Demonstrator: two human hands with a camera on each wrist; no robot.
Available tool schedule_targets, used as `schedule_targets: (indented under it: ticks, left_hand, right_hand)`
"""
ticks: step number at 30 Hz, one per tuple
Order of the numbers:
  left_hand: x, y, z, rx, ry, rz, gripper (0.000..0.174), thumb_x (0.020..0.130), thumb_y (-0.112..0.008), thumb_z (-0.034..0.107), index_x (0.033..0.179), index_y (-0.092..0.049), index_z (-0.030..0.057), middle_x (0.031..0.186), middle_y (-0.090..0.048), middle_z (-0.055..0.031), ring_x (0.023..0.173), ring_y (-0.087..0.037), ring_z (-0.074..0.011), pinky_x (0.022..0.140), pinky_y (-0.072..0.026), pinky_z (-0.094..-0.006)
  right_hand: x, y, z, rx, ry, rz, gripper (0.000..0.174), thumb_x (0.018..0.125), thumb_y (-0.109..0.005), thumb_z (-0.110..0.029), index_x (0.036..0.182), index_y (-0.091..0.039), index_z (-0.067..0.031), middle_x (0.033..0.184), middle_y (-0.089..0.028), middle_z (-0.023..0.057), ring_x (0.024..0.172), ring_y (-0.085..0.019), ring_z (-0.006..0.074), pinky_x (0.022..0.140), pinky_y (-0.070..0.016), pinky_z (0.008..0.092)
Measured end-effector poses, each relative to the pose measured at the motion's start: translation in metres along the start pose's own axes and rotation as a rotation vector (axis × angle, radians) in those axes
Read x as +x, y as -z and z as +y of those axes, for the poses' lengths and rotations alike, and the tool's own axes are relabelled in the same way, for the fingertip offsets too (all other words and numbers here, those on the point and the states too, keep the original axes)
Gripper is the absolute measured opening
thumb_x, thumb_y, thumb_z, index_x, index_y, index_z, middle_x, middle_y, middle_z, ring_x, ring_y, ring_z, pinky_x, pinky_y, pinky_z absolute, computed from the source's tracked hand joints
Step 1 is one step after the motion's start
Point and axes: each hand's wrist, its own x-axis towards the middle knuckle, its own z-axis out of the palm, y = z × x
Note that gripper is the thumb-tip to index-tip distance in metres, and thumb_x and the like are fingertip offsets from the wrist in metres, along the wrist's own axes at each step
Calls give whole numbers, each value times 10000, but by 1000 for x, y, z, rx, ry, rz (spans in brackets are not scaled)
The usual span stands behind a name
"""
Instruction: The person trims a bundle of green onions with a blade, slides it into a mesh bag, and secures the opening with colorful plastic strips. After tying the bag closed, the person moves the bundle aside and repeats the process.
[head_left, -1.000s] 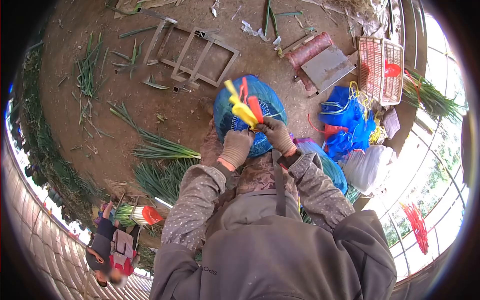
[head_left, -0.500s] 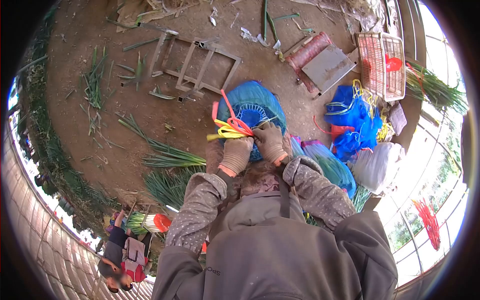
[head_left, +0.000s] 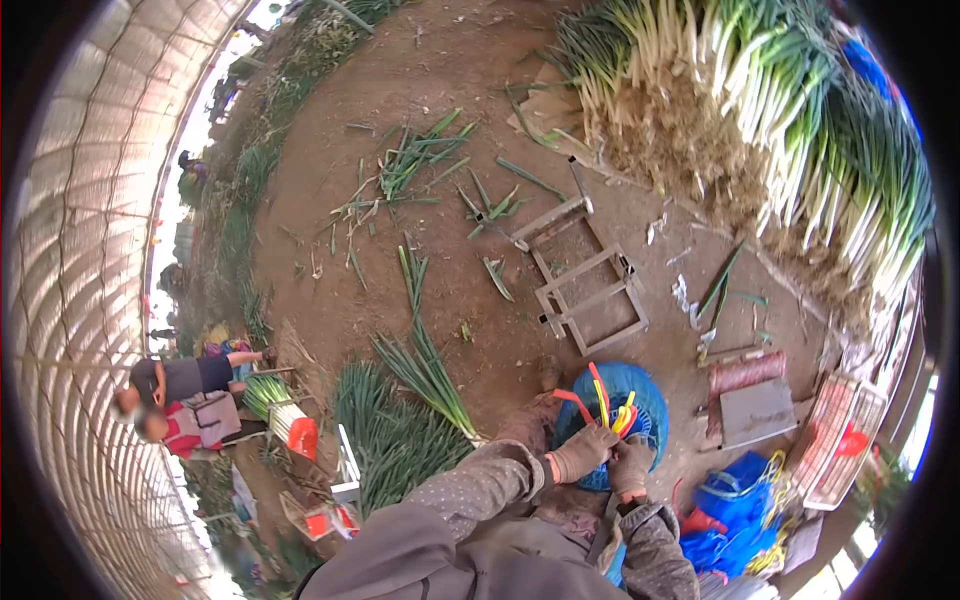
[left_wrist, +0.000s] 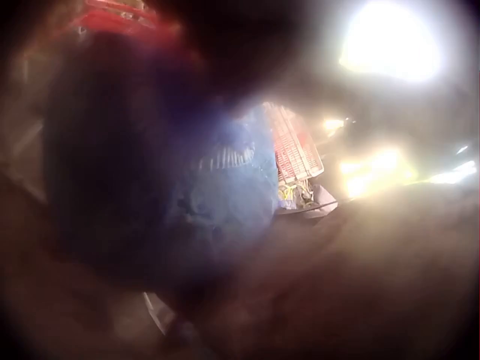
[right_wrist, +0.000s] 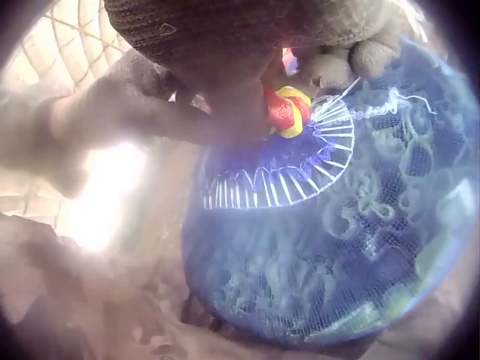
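In front of the person's lap stands a stuffed blue mesh bag (head_left: 645, 410), its gathered mouth edged with white stitching in the right wrist view. Red and yellow strips (right_wrist: 285, 112) are twisted together at that mouth, with loose ends fanned upward in the head view. The gloved left hand (head_left: 583, 452) grips the strips from the left side. Close beside it, the gloved right hand (head_left: 631, 467) holds them low, right at the bag's mouth. Curled pale green pieces show through the mesh. The left wrist view is dark and blurred, with the blue mesh bag (left_wrist: 225, 195) filling its middle.
A metal frame (head_left: 590, 285) lies on the dirt floor beyond the bag. Long green onions (head_left: 720, 90) are heaped at the back right, with more leaves (head_left: 395, 430) at left. At right are blue net bags (head_left: 735, 510) and a pink crate (head_left: 835, 440). Two people sit at left.
The head view has swung left, so the bag and hands appear farther right and lower, and the onion heap has come into view. The strip ends, earlier pointing left, now stand upward.
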Motion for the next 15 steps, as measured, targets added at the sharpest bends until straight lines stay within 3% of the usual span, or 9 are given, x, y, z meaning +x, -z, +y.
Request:
schedule_targets:
  ticks: [3, 10, 11, 14, 15]
  left_hand:
    - [-4, -1, -6, 37, -103, 86, 229, 849, -609, 205, 1042, -662, 94, 1079, -569, -41, 989, -581, -209, 808, -451, -366]
    - [-9, -14, -10, -55, -176, 194, 208, 853, -620, 207, 1023, -670, 99, 1101, -558, -28, 950, -580, -189, 774, -454, -344]
    - [-9, -13, -8, -121, -145, 217, 145, 866, -609, 195, 939, -683, 94, 1033, -581, -38, 903, -600, -205, 774, -468, -362]
    - [-11, -24, -8, -91, -125, 119, 182, 820, -657, 189, 952, -635, 66, 1004, -599, -57, 838, -623, -208, 742, -487, -354]
    - [-9, -25, -9, -166, -135, 201, 130, 821, -655, 169, 888, -619, 63, 916, -594, -70, 757, -639, -229, 708, -496, -371]
  right_hand:
    - [1, 2, -1, 24, -21, -30, 154, 733, -734, -296, 858, -755, -209, 924, -629, 52, 959, -605, 294, 833, -410, 493]
    - [-2, -5, 1, 8, -17, 24, 117, 736, -725, -278, 825, -753, -208, 904, -633, 46, 944, -609, 295, 816, -414, 490]
    - [-4, -4, -1, 29, -42, 52, 104, 740, -722, -268, 802, -750, -189, 903, -637, 49, 952, -606, 304, 829, -423, 496]
    - [-8, -10, -2, 30, -90, 93, 114, 741, -723, -261, 794, -749, -164, 918, -643, 56, 968, -602, 316, 853, -430, 498]
    - [-9, -15, 1, 33, -114, 79, 143, 727, -732, -259, 809, -744, -141, 943, -644, 66, 978, -596, 325, 865, -435, 495]
